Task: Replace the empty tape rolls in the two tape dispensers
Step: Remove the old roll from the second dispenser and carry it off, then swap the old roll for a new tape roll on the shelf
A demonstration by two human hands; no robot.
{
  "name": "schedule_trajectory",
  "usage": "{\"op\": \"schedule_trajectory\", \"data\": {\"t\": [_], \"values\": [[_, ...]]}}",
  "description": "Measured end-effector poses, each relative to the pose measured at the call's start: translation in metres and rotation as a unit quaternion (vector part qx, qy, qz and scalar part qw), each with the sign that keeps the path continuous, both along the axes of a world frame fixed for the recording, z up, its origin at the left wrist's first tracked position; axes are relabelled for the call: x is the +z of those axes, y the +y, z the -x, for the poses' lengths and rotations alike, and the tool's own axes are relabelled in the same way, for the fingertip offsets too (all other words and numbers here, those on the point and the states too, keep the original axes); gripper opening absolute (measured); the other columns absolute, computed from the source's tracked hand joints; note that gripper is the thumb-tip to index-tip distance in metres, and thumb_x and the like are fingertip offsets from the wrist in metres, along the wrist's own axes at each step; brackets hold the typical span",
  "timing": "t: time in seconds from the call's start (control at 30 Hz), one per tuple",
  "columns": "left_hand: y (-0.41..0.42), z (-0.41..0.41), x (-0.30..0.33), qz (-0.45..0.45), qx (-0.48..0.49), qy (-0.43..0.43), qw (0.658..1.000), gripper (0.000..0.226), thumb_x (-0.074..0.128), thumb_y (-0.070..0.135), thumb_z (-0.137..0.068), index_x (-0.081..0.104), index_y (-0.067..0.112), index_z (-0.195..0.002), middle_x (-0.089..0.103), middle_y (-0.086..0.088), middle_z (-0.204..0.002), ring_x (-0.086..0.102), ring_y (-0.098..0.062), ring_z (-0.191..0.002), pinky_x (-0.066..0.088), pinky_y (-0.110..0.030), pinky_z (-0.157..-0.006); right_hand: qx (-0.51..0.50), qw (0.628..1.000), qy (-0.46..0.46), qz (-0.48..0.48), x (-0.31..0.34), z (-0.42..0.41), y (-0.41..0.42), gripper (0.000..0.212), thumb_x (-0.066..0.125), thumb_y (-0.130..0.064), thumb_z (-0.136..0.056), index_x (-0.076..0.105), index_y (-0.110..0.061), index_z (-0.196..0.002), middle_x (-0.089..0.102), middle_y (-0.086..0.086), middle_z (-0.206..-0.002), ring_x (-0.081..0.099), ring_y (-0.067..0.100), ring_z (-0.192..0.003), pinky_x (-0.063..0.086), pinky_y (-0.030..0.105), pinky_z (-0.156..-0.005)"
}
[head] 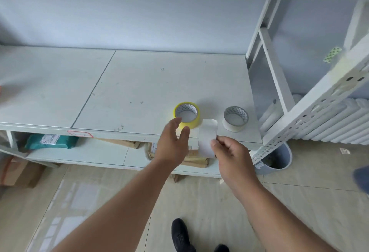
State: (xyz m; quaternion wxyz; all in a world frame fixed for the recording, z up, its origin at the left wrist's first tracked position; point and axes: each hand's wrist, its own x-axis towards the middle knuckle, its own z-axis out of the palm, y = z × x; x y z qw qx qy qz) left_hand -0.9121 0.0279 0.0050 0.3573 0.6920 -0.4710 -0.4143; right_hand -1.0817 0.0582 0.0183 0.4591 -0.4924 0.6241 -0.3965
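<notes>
Desk [139, 83]: pale, scuffed white surface with a seam line; carries both rolls near its front right edge, at about 3 o'clock from centre.
Shelf below [79, 152]: holds a teal parcel and brown paper packages.
Bin [279, 161]: round grey bucket on the floor at 4 o'clock from the rolls, under the white perforated frame.
Tape dispensers: none in view.
Left hand [171, 141]: spread, fingers curved, just short of the yellow roll and apart from it; empty.
Right hand [233, 151]: thumb and fingers pinching the lower edge of a white cylindrical piece, apparently a bare cardboard core.
White core [208, 137]: held upright over the desk's front edge, between the two rolls.
Yellow-edged tape roll [186, 114]: lying flat, hole up, at 11 o'clock from the core.
Whitish tape roll [235, 118]: lying flat, hole up, at 1 o'clock from the core, close to the desk's right end.
Step judged: likely picking a fresh roll, spent core in hand.
Risk: light pinch on the core's rim, so possible slip to the floor; careless reach could nudge the yellow roll over the near edge.
</notes>
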Motion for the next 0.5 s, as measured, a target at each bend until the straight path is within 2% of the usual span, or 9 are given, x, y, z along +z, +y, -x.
{"op": "schedule_trajectory", "data": {"t": [0.03, 0.1, 0.2, 0.3, 0.37, 0.43, 0.5], "values": [[-0.014, -0.009, -0.008, 0.007, -0.04, -0.095, 0.995, 0.048, 0.055, 0.029, -0.105, 0.049, 0.021, -0.152, 0.054, 0.002, -0.155, 0.048, -0.019, -0.144, 0.044, -0.046, -0.116, -0.007, 1.0, 0.01, -0.004, -0.003, -0.002, -0.008, 0.022, 0.065, -0.027, -0.1, 0.073, -0.009, -0.09, 0.054, -0.007, -0.067, 0.042, 0.006, -0.059, 0.035, 0.024, -0.057], [-0.039, -0.02, -0.021, 0.018, -0.134, -0.248, 0.959, 0.048, 0.053, 0.017, -0.104, 0.05, 0.02, -0.152, 0.055, 0.0, -0.156, 0.05, -0.025, -0.141, 0.04, -0.039, -0.116, -0.01, 1.0, 0.021, -0.013, -0.007, -0.008, -0.02, 0.021, 0.065, -0.026, -0.1, 0.073, -0.008, -0.092, 0.054, -0.005, -0.068, 0.041, 0.007, -0.06, 0.035, 0.026, -0.057], [-0.067, -0.022, -0.037, 0.045, -0.244, -0.362, 0.898, 0.051, 0.055, 0.012, -0.1, 0.052, 0.025, -0.15, 0.06, 0.004, -0.152, 0.052, -0.022, -0.141, 0.027, -0.036, -0.12, -0.029, 0.998, 0.011, -0.051, -0.007, -0.011, -0.035, 0.018, 0.067, -0.023, -0.097, 0.075, -0.016, -0.083, 0.06, -0.008, -0.068, 0.047, 0.006, -0.061, 0.04, 0.03, -0.064], [-0.087, -0.023, -0.056, 0.053, -0.283, -0.422, 0.86, 0.053, 0.058, 0.011, -0.097, 0.055, 0.028, -0.147, 0.066, 0.007, -0.143, 0.052, -0.019, -0.142, 0.019, -0.039, -0.125, -0.04, 0.995, -0.002, -0.09, -0.005, -0.012, -0.049, 0.017, 0.067, -0.02, -0.093, 0.077, -0.021, -0.08, 0.056, -0.016, -0.058, 0.047, 0.004, -0.058, 0.04, 0.028, -0.064], [-0.095, -0.023, -0.06, 0.042, -0.286, -0.446, 0.847, 0.048, 0.057, 0.011, -0.096, 0.059, 0.029, -0.14, 0.071, 0.007, -0.131, 0.055, -0.02, -0.137, 0.018, -0.041, -0.126, -0.037, 0.994, 0.005, -0.104, -0.006, -0.013, -0.058, 0.015, 0.066, -0.019, -0.092, 0.078, -0.018, -0.083, 0.057, -0.015, -0.061, 0.048, 0.007, -0.061, 0.04, 0.028, -0.064], [-0.095, -0.023, -0.058, 0.033, -0.268, -0.439, 0.857, 0.037, 0.056, 0.014, -0.099, 0.064, 0.028, -0.132, 0.074, 0.005, -0.122, 0.058, -0.022, -0.13, 0.024, -0.04, -0.122, -0.02, 0.995, 0.028, -0.096, -0.009, -0.014, -0.068, 0.016, 0.064, -0.02, -0.092, 0.075, -0.014, -0.083, 0.053, -0.013, -0.061, 0.045, 0.01, -0.061, 0.037, 0.03, -0.061], [-0.091, -0.024, -0.048, 0.022, -0.21, -0.392, 0.895, 0.026, 0.056, 0.02, -0.101, 0.067, 0.027, -0.123, 0.076, 0.003, -0.113, 0.064, -0.028, -0.117, 0.038, -0.04, -0.108, 0.011, 0.995, 0.08, -0.059, -0.013, -0.014, -0.079, 0.023, 0.06, -0.02, -0.093, 0.062, -0.008, -0.074, 0.041, -0.01, -0.057, 0.035, 0.013, -0.059, 0.03, 0.032, -0.059]]}}
